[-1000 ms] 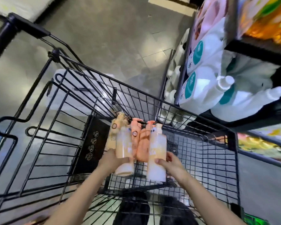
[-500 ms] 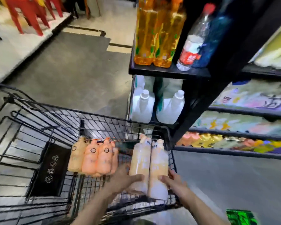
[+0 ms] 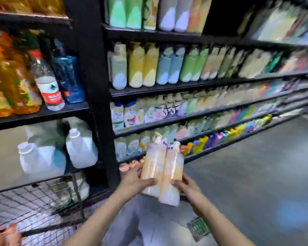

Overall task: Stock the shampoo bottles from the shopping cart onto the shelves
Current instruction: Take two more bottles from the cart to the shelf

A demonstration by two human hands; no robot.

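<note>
Blurred shelves [image 3: 185, 119] face two shampoo bottles [image 3: 162, 167], gripped by left hand [image 3: 133, 181] and right hand [image 3: 185, 185]; upright placement is probably best.

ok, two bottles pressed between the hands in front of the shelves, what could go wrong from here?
1. The two shampoo bottles are held low on their bodies between left hand and right hand; one may slip out.
2. The lower shelves look tightly packed, so pushing a bottle in could topple neighbours.
3. The picture is blurred by motion; a rushed reach may clip a shelf edge.
</note>
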